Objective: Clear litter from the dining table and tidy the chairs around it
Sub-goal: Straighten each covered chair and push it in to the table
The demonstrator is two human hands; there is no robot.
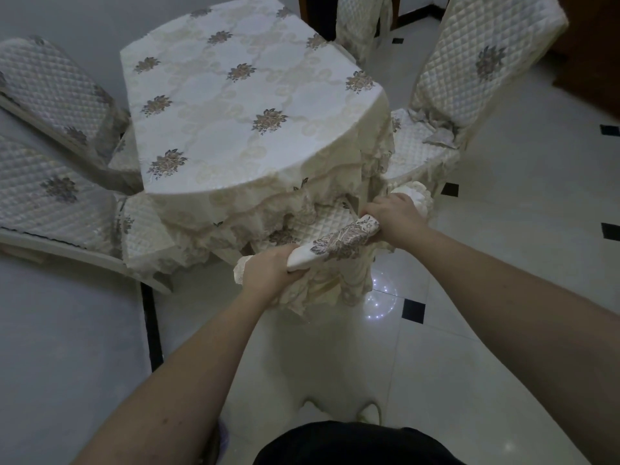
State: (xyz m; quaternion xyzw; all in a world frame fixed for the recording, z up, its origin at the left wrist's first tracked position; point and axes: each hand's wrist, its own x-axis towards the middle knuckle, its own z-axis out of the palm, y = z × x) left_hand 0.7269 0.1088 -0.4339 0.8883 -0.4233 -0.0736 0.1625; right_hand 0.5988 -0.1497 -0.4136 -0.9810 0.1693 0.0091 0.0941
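Nearest to us, a dark garment fills the bottom edge, with two pale shoe tips just beyond it on the glossy tiled floor. Our two bare forearms reach forward from the lower corners toward a chair pushed in at the near side of the table.

Our left hand curls its fingers over the left end of the chair's top rail, gripping the padded, flower-embroidered cover. Our right hand grips the right end of the same rail, fingers wrapped round it, beside a frilled corner of the cover. The rail runs slantwise between the two hands, lower at the left. The quilted seat of this chair lies partly under the hanging lace hem of the tablecloth.

The table stands at centre, draped in a cream cloth patterned with flower sprays; its top shows only the cloth. Two quilted chairs stand at the left, one near and one farther, both with backs tilted away from the table. At the right a chair faces the table, its seat cover rumpled at the back. Another chair stands at the far side, only partly in view.

Small black squares are set into the pale floor, and a ring of light points reflects just right of the held chair.
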